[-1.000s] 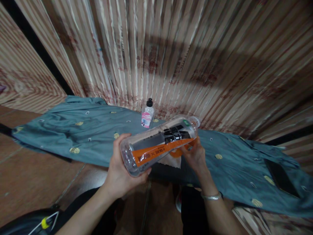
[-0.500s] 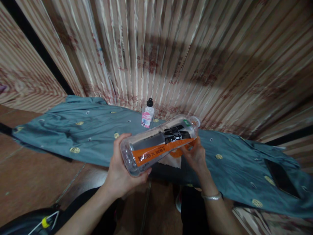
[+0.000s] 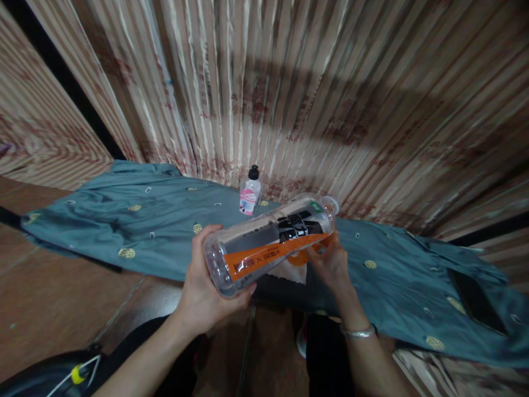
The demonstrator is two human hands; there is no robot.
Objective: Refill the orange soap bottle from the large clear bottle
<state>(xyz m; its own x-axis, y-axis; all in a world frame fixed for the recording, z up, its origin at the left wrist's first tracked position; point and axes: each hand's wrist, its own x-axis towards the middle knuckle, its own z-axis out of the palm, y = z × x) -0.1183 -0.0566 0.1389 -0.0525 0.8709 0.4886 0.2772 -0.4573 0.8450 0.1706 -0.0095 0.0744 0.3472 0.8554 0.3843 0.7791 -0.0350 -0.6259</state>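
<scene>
A large clear plastic bottle [image 3: 268,242] with an orange and black label is held tilted above the cloth, its neck up to the right. My left hand [image 3: 209,286] is wrapped round the base end, thumb below. At the neck end, my right hand [image 3: 330,256] grips the bottle from underneath; some of its fingers are hidden behind it. Beneath the bottle, partly covered from view, lie a pale cloth or tissue [image 3: 291,273] and something orange. Behind it stands a small clear bottle [image 3: 250,193] with a black cap and a pink label.
A green-blue cloth with yellow patterns [image 3: 165,220] covers the long narrow surface. A dark phone [image 3: 475,300] lies on its right end. Striped curtains [image 3: 264,99] hang close behind. Below is a brown tiled floor [image 3: 74,298], with a black rounded object [image 3: 37,380] at the lower left.
</scene>
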